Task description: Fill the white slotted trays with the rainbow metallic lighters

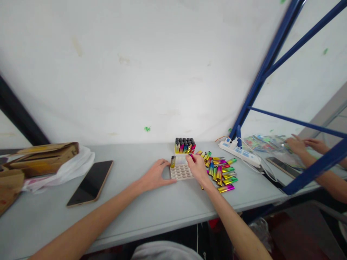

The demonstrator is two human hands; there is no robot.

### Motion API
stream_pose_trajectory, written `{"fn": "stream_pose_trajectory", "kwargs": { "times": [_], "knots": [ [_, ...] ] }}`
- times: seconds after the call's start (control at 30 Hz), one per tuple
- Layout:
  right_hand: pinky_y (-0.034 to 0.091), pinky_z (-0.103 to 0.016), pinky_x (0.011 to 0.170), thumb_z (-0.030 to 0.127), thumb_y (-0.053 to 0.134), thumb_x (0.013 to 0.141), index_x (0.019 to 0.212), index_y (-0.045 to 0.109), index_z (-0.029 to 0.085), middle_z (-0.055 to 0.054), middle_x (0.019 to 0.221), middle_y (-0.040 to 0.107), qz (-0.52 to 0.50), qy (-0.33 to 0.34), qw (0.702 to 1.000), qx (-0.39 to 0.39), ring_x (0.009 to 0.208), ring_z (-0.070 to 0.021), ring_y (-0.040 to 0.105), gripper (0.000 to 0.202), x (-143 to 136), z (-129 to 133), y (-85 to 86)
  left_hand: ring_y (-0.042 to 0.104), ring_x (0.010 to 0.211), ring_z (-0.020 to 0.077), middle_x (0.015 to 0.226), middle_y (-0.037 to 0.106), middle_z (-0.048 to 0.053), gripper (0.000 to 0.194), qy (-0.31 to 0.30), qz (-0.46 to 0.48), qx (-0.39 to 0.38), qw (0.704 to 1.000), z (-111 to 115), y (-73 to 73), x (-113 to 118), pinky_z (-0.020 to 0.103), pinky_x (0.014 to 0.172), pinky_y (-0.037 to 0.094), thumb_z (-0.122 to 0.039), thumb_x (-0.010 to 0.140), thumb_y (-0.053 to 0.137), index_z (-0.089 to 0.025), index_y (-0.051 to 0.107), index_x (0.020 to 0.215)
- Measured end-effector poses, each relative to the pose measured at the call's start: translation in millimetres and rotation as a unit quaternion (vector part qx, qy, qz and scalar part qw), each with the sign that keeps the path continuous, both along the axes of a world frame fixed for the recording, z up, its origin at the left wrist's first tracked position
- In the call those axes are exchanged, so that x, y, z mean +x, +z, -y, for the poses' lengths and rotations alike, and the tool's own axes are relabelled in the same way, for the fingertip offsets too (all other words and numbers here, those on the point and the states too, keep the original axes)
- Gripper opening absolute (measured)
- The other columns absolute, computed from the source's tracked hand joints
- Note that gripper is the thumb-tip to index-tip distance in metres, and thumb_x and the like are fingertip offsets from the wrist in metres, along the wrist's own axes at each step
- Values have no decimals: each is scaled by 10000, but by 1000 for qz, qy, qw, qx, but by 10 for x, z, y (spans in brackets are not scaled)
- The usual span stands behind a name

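A white tray with rows of round holes (181, 172) lies on the table in front of me. My left hand (156, 175) spans its left end, the thumb along the front edge and the fingers at the back corner. One gold lighter (172, 162) stands upright in the tray's back left corner. My right hand (197, 167) is over the tray's right part, fingers pinched on a dark pink lighter (192, 157). Its lower end is hidden. Shiny multicoloured lighters (219, 172) lie in a loose heap right of the tray. Behind it, upright lighters with black tops (185, 146) stand in a block.
A phone (90, 183) lies to the left, near a cardboard box (43, 159) and a white plastic bag (81, 162). A white power strip (240, 153) with cables sits at the back right, beside a blue metal frame (255, 90). Another person's hands (296, 145) show beyond the frame.
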State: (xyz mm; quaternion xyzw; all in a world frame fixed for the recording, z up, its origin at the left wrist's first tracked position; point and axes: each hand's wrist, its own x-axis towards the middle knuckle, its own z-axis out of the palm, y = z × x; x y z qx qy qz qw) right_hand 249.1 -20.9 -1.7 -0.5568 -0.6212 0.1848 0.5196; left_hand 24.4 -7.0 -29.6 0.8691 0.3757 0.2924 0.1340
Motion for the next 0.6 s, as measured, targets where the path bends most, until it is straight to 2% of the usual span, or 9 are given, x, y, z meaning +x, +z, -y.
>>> {"fn": "stream_pose_trajectory", "kwargs": {
  "times": [0.13,0.23,0.33,0.53,0.6],
  "knots": [
    [310,-289,584,553,447,930,638,494,217,12,598,513,22,13,1000,7,589,-162,455,448,-11,19,3,655,1124,334,1181,673,113,609,-4,-1,2,1000,6,8,6,467,1053,527,-603,753,835,-198,675,1178],
    [352,-276,621,584,464,982,846,587,198,23,679,568,54,39,998,9,636,-169,506,427,-21,34,7,654,1134,337,1184,674,115,613,-5,-2,-1,1000,16,23,10,469,1059,523,-603,752,831,-191,674,1177],
    [391,-273,680,544,487,1013,1001,595,197,13,774,610,104,64,992,18,708,-180,555,364,-18,27,-10,646,1148,339,1195,663,122,607,-7,-6,-3,1000,21,30,7,476,1066,514,-595,764,827,-182,666,1178],
    [445,-314,862,494,500,1038,948,640,187,-86,985,664,201,99,971,86,942,-225,608,350,-6,17,-41,640,1134,330,1186,652,112,593,-15,-10,-3,1000,16,27,-3,473,1050,518,-591,782,825,-200,658,1195],
    [449,-310,820,510,523,1031,915,655,190,-73,910,680,216,100,968,76,875,-220,622,365,-20,35,-28,641,1126,324,1181,650,114,597,-14,-14,-2,1000,16,27,-3,462,1050,515,-585,782,831,-187,661,1194]
  ]
}}
